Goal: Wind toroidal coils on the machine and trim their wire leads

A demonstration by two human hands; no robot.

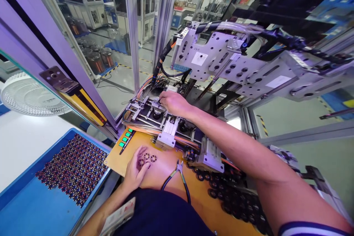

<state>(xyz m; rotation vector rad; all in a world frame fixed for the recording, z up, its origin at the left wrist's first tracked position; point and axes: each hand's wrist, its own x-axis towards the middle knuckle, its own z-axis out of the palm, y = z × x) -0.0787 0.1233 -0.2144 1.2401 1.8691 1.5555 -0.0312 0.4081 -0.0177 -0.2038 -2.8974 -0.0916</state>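
My left hand (136, 171) rests cupped on the tan work surface (163, 158), thumb and fingers apart. Small ring-shaped parts (153, 158) with dark and coppery segments lie beside and between its fingers. My right hand (173, 103) reaches over to the machine's metal fixture (157, 106), its fingers pinched at the top of it. Whatever is between those fingertips is hidden. Below the fixture's plate shows a dark round part (156, 115). A pair of cutting pliers (179, 167) with dark handles lies between my body and the machine, jaws pointing away.
On the left, a blue tray (16, 206) holds many similar ring parts. Several black round parts (238, 195) crowd the right of the surface. Green buttons (125, 138) line its left edge. A drilled metal plate assembly (215, 55) hangs above; a white fan (33, 96) stands far left.
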